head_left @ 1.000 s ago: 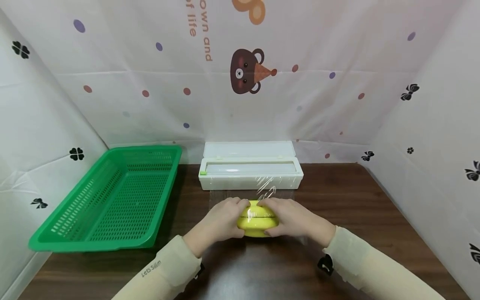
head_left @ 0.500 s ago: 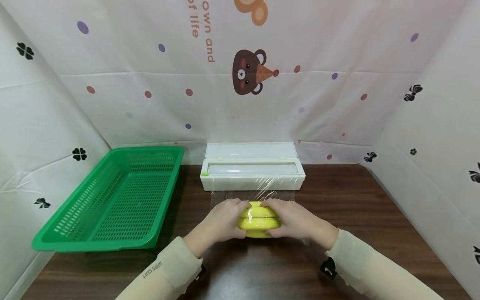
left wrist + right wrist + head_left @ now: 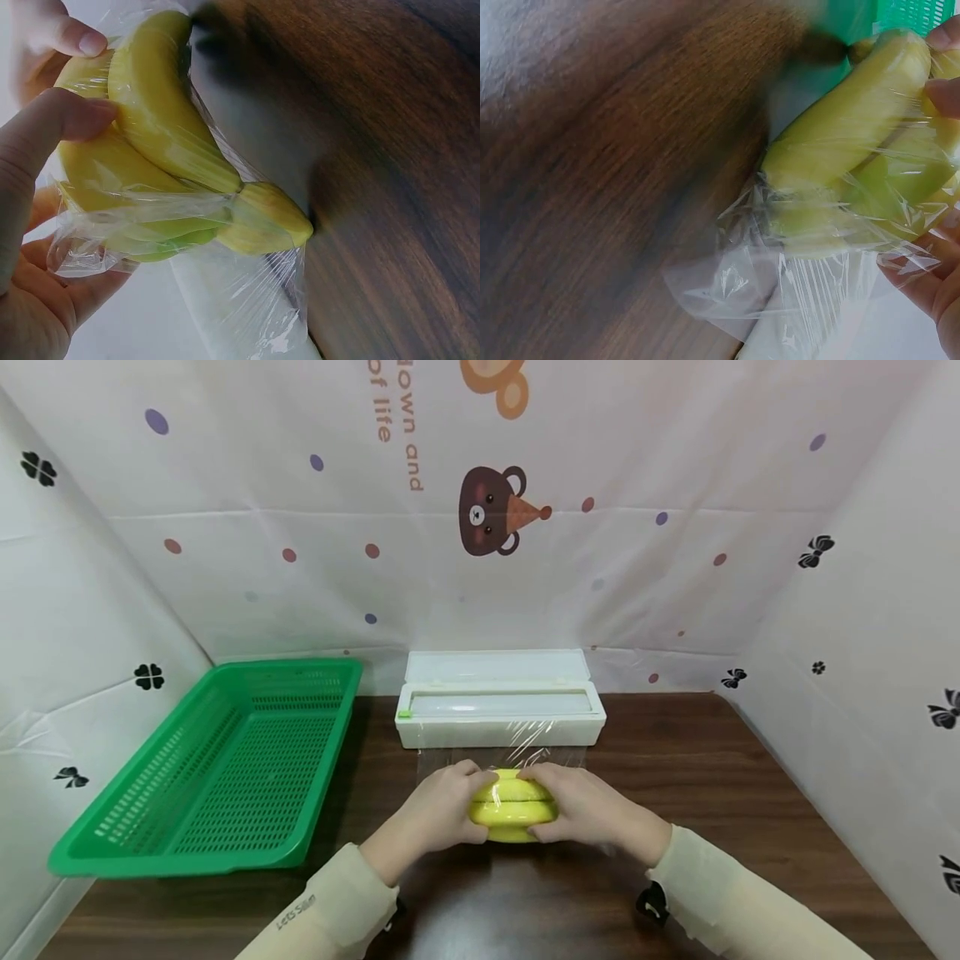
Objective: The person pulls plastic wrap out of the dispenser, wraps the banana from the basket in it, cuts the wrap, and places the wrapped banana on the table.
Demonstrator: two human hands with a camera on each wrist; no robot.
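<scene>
A bunch of yellow bananas (image 3: 513,812), greenish in places, is held up in front of the person with clear cling film (image 3: 262,300) around it. From the left, the left hand (image 3: 446,806) grips the bunch, thumb on the near side and fingers on the far side. The right hand (image 3: 585,802) grips its other end in the same way. The film stretches from the bananas to a white cling film dispenser (image 3: 501,733), whose lid stands raised. Loose, crumpled film (image 3: 735,289) hangs beside the stem end in the right wrist view. The far fingers are partly hidden.
On the left of the dark wooden table (image 3: 720,777) stands a green plastic basket (image 3: 311,827) with slotted sides. Printed white sheets (image 3: 637,585) hang behind the table and along both sides. The dispenser is close to the back sheet.
The head view has shifted slightly, moving the whole scene a little down and left. Both hands keep their grip on the bananas, with hardly any visible movement.
</scene>
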